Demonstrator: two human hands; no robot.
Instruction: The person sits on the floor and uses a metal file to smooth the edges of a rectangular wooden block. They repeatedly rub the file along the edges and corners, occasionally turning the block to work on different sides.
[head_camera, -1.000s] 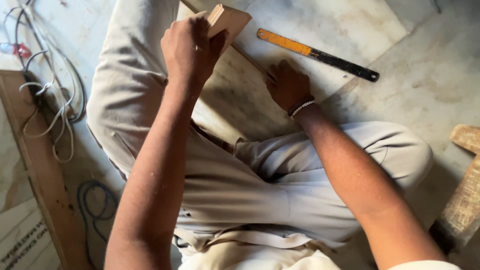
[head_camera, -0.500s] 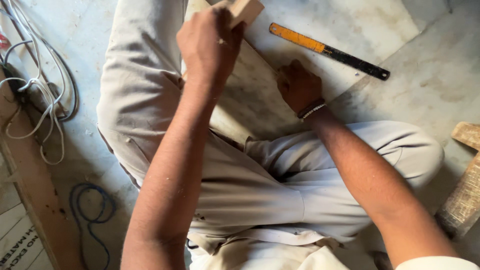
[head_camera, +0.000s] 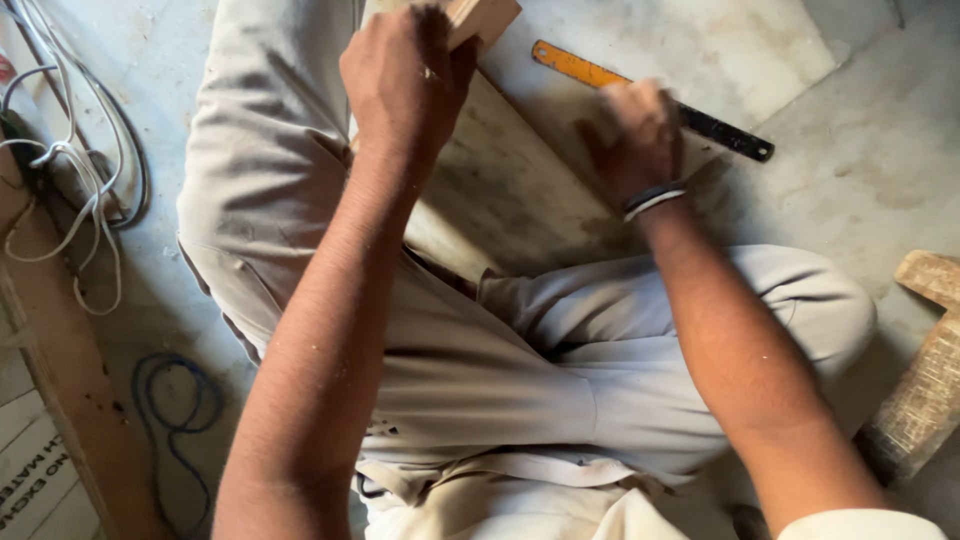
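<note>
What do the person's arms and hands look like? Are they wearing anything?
Both arms are bare, flecked with pale dust. The right hand has a dark and white band around its wrist; a white sleeve edge shows near that shoulder. The left hand wears nothing.

Floor (head_camera: 860, 120) to the upper right lies open past the ruler (head_camera: 650, 100), which runs slantwise just beyond the right hand (head_camera: 635, 135). Board (head_camera: 510, 190) between the hands is bare across its middle; bent legs (head_camera: 560, 370) block the near side. Left hand (head_camera: 405, 75) with its wooden block (head_camera: 482, 18) fills the top centre. Far left: tangled white cables (head_camera: 75, 170), a blue cord (head_camera: 170, 410) and a plank (head_camera: 60, 380) crowd the floor. Lower right: a wooden mallet-like piece (head_camera: 925, 370).
</note>
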